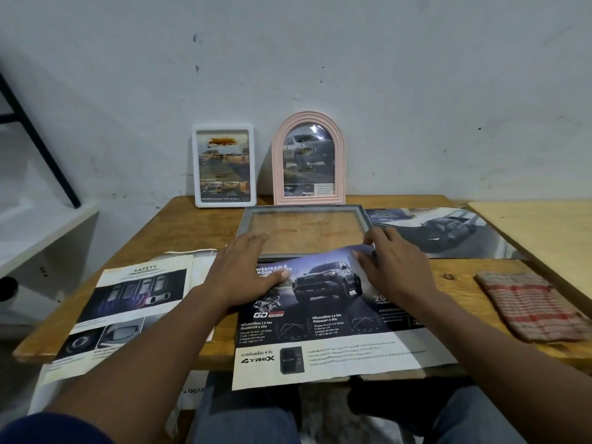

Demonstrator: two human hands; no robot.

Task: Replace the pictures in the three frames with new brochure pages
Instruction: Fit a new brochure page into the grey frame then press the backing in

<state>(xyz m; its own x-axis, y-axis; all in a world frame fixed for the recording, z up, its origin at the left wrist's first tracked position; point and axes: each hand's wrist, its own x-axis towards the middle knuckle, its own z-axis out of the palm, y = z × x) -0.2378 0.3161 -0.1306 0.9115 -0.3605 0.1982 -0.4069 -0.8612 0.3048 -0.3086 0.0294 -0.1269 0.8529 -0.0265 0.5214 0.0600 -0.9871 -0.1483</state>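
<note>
Both forearms reach in over the desk's (179,225) near edge; left hand (246,267) flat, palm down, fingers straight and together; right hand (395,267) palm down, fingers curled, pinching the brochure page (320,315) at its far edge

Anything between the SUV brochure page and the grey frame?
Nothing visible: the grey frame lies empty; the SUV brochure page, pressed by the left hand and pinched by the right hand, overlaps its near edge.

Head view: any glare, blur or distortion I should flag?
Head view: dim, flat light with soft shadows; small glare spots on the glazing of the pink arched frame; the picture in the white frame reads soft; wide-angle bowing along the edges of the table; fine print on the brochure page is not legible.
</note>
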